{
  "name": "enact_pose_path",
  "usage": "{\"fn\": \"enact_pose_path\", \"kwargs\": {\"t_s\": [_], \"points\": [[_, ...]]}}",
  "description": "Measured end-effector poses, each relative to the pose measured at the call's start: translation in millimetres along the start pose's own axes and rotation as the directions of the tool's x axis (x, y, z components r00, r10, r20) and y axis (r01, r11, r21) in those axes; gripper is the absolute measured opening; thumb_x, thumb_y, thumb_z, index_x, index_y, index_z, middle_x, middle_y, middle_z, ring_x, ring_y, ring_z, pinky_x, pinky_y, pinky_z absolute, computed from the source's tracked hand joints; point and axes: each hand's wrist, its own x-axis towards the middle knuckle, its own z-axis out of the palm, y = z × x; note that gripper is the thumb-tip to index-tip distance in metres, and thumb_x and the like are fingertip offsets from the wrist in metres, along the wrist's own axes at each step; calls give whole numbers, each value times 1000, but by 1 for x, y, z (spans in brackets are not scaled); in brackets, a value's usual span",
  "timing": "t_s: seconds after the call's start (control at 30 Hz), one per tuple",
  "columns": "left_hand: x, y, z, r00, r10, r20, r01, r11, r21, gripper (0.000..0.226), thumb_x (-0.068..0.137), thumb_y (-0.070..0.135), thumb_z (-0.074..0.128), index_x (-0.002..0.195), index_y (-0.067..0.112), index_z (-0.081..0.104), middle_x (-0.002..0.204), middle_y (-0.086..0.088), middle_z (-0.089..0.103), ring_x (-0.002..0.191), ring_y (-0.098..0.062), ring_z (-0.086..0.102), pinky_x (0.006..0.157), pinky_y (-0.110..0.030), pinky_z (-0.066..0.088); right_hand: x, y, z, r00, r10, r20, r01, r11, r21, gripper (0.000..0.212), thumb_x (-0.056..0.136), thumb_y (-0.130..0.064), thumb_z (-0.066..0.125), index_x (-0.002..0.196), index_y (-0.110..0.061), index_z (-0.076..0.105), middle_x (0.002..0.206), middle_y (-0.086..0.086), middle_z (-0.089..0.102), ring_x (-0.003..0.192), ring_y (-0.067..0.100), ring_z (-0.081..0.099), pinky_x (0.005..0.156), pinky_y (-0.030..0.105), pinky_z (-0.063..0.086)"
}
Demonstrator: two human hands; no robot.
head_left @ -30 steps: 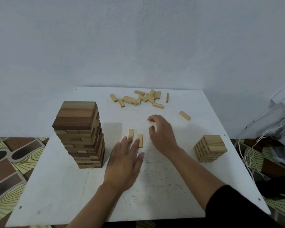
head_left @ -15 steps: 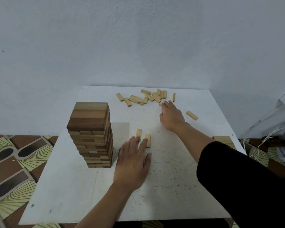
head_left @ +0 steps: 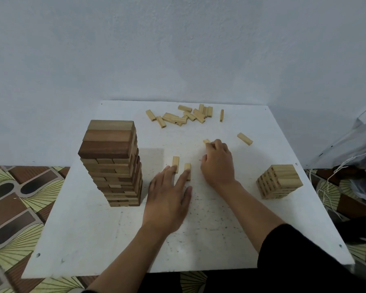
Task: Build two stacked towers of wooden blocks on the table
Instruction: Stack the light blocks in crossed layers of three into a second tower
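A tall tower (head_left: 112, 163) of brown and tan wooden blocks stands on the left of the white table (head_left: 89, 240). A short tower (head_left: 279, 181) of pale blocks stands at the right. Two pale blocks (head_left: 175, 162) (head_left: 187, 167) lie side by side in the middle. My left hand (head_left: 168, 199) lies flat with straight fingers, its fingertips touching the near ends of both. My right hand (head_left: 218, 163) sits just right of them, fingers curled round a small pale block (head_left: 206, 141) whose end sticks out past the fingertips.
Several loose pale blocks (head_left: 184, 116) lie scattered at the table's far edge, and a single one (head_left: 244, 138) lies to the right. A plain wall rises behind. Patterned floor (head_left: 13, 208) shows on the left; bags and cords (head_left: 355, 157) lie at the right.
My right hand reached to the loose blocks at the back, then came back toward the middle holding a small block. My left hand stayed by the two middle blocks.
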Motion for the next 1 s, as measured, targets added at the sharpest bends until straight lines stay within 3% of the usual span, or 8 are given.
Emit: {"fn": "enact_pose_path", "kwargs": {"t_s": [0.2,0.4,0.63,0.83,1.0], "points": [[-2,-2,3,998,32,-49,-33,999,-16,49,107,45,33,151,26,41,152,-6,43,147,-26,31,119,-45,28,-57,-6,-17,999,44,22,-47,986,162,44,97,-6,47,139,-4,56,115,4,54,109,21,49,103,35,41],[-3,-2,-1,992,98,-78,-105,991,-84,51,104,38,34,146,14,50,146,-6,53,140,-25,42,116,-47,38,-91,-11,-25,998,-15,69,-2,970,244,50,94,-2,53,144,-9,53,116,0,54,109,17,47,105,34,43],[-7,2,-2,975,182,-129,-196,976,-99,44,101,26,49,139,6,57,133,-7,60,120,-25,52,96,-41,51,-99,-12,-32,987,-71,141,28,956,291,51,92,-1,57,142,-13,57,103,-8,47,97,7,40,84,6,29],[-24,11,-2,965,226,-130,-241,964,-111,38,95,15,58,131,4,61,116,-3,57,109,-23,50,86,-36,51,-115,-11,-38,985,-132,114,72,903,424,28,90,2,63,115,-5,74,94,-5,51,80,7,51,73,10,44],[-44,14,-10,967,242,-84,-254,950,-181,32,96,17,58,127,9,62,106,3,50,99,-15,45,82,-25,45,-129,-5,-46,976,-191,106,126,890,438,23,92,-3,65,112,-5,73,101,-4,55,87,8,56,80,21,50]]}}
